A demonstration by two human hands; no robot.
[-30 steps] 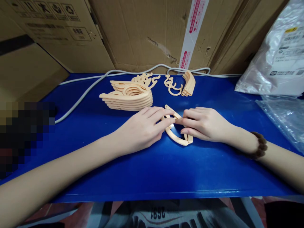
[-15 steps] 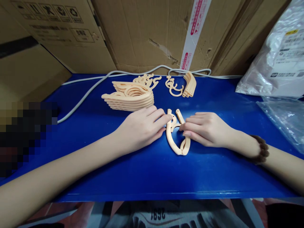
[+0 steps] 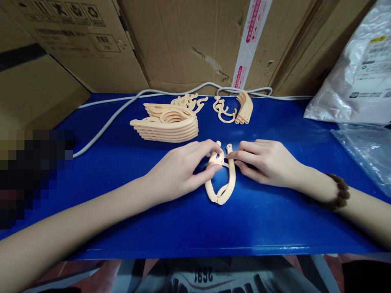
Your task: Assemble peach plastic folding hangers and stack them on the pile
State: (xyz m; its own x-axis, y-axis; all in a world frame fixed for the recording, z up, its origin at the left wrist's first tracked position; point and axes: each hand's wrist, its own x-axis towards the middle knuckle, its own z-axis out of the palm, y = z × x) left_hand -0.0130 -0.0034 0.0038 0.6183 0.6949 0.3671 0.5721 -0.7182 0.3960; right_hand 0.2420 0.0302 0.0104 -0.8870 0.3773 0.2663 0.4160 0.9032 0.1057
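On my far left, a cardboard box [image 3: 82,57] with printed symbols stands at the back of the glossy blue table [image 3: 183,236], and a smooth grey-white cable [image 3: 104,126] curves past it. Next comes a neat stack of beige curved pieces [image 3: 168,132], nested layer on layer, with small hooked parts [image 3: 200,105] heaped loosely behind.

In front of that stack the left hand [image 3: 183,167] reaches in from its side, forefinger and thumb closed round the left arm of a beige hanger [image 3: 231,179]. The hanger lies on the table between the two hands, shaped like a narrow U: two smooth, rounded, plastic-looking arms meet at a bend towards the person, their free ends pointing away to the back. Its long axis runs nearly straight away from the person, and a thin curved piece bridges the arms partway up.

The right hand [image 3: 265,160], apart from the left, has its forefinger on the right arm; I can't tell how firmly it grips. Beyond the hanger lie more small hooks [image 3: 226,121] and a bundle of curved tubes [image 3: 244,106]. A fuzzy brown band [image 3: 339,193] circles the right wrist, and further right are a crinkled, silvery-white plastic bag [image 3: 339,87] and some clear film [image 3: 362,150].
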